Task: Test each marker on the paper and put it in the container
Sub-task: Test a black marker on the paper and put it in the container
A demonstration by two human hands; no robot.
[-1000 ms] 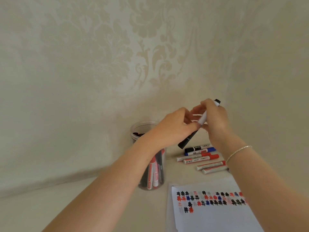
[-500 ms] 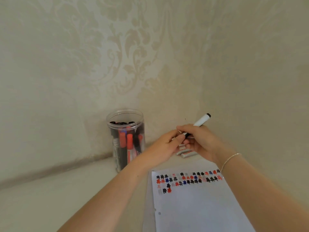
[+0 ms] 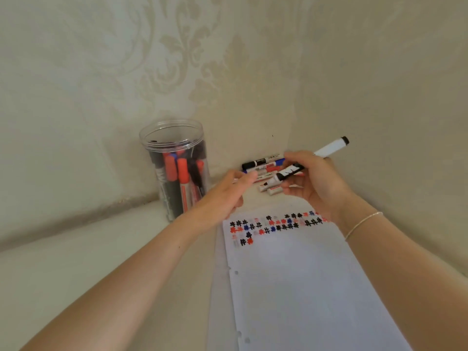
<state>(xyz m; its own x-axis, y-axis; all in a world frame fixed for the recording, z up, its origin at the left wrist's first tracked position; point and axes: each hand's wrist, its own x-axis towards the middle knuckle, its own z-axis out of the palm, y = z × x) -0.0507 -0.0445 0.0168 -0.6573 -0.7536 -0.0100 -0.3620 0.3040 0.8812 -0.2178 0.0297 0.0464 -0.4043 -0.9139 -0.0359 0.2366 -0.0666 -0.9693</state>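
The right hand (image 3: 316, 183) holds one marker (image 3: 330, 148) in the air, above the far edge of the paper (image 3: 304, 287). Its fingers are clamped around the middle of it. The end with the black plug points up and to the right. The low end points at the left hand (image 3: 228, 193).

A second ago both hands were together on this marker, up high. Now the hands are lower and have pulled apart. The left hand is just beside the marker's low end and no longer touches it. A small dark tip (image 3: 265, 184) shows there, so I think the cap has come off. The left fingers are curled in a loose way. I cannot tell if the cap is inside them.

That means the marker looks ready to be tried. The next step is likely to bring the tip down and draw a small sign on the paper.

The paper lies at the near right part of the tabletop (image 3: 76, 287). It has rows of black, red and blue signs (image 3: 273, 225) along its far edge.

The container (image 3: 174, 168) stands in the far corner, left of the hands, partly full of markers. More markers (image 3: 263, 164) lie in a row by the wall behind the hands, so there is more to test.
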